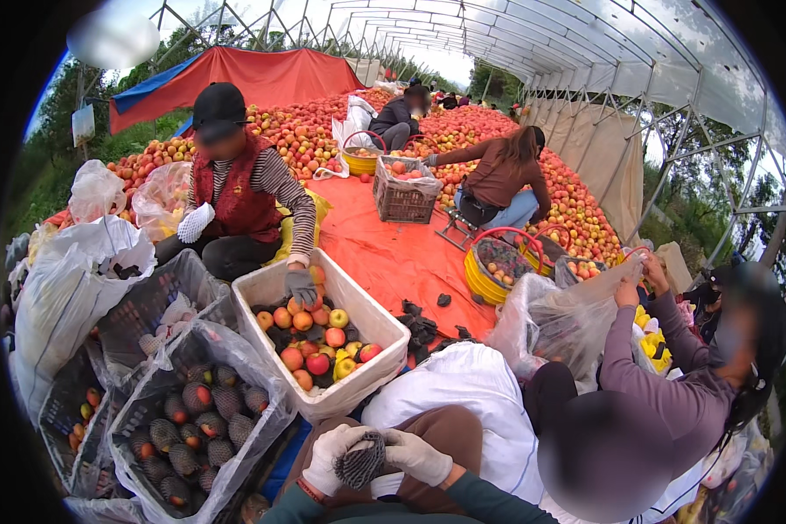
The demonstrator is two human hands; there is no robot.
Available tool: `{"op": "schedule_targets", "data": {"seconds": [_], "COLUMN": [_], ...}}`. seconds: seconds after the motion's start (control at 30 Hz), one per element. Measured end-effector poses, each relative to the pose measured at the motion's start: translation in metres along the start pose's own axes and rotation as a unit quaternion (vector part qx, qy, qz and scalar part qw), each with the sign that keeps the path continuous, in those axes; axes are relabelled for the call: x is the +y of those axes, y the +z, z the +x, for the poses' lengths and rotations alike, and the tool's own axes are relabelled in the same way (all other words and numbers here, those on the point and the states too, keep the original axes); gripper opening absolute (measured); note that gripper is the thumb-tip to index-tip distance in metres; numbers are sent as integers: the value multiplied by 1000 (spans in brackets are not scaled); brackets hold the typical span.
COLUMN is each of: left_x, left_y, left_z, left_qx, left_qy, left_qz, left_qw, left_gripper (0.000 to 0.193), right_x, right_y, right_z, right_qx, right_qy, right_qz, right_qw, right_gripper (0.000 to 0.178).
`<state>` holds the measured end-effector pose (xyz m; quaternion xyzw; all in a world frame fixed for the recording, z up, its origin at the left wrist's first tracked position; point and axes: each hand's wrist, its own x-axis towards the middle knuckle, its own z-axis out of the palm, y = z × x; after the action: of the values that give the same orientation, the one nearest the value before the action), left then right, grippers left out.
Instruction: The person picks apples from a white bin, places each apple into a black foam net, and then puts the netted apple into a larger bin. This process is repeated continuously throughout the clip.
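In front of my lap, my left hand, in a white glove, is closed round a dark foam fruit net. The net bulges into a rounded shape, but any fruit inside is hidden. My right hand, gloved too, pinches the net's right edge. Just ahead stands a white foam box of loose red and yellow apples. To my left, a plastic-lined crate holds several apples in dark nets.
Across the box, a co-worker's gloved hand reaches into it. A white sack lies before my knees. At right, another person handles a clear plastic bag. Yellow baskets and a brown crate stand on orange sheeting, beside large apple heaps.
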<state>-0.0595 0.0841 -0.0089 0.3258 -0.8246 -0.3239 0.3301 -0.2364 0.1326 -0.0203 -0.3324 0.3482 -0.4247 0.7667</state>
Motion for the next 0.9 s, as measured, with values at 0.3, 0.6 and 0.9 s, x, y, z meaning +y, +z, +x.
{"op": "schedule_targets", "data": {"seconds": [0.3, 0.6, 0.9], "left_x": [5, 1, -4], "left_y": [4, 2, 8], "left_z": [2, -2, -16], "left_qx": [7, 14, -29], "left_qy": [11, -11, -268], "left_qz": [16, 8, -620], "left_qw": [1000, 1000, 737], "left_gripper": [22, 17, 18], "right_x": [16, 8, 17], "right_y": [-21, 12, -28], "right_z": [-11, -23, -21], "right_qx": [16, 111, 91], "right_qy": [50, -12, -5], "right_qz": [32, 71, 260], "right_qw": [998, 991, 961], "right_gripper": [35, 24, 12]}}
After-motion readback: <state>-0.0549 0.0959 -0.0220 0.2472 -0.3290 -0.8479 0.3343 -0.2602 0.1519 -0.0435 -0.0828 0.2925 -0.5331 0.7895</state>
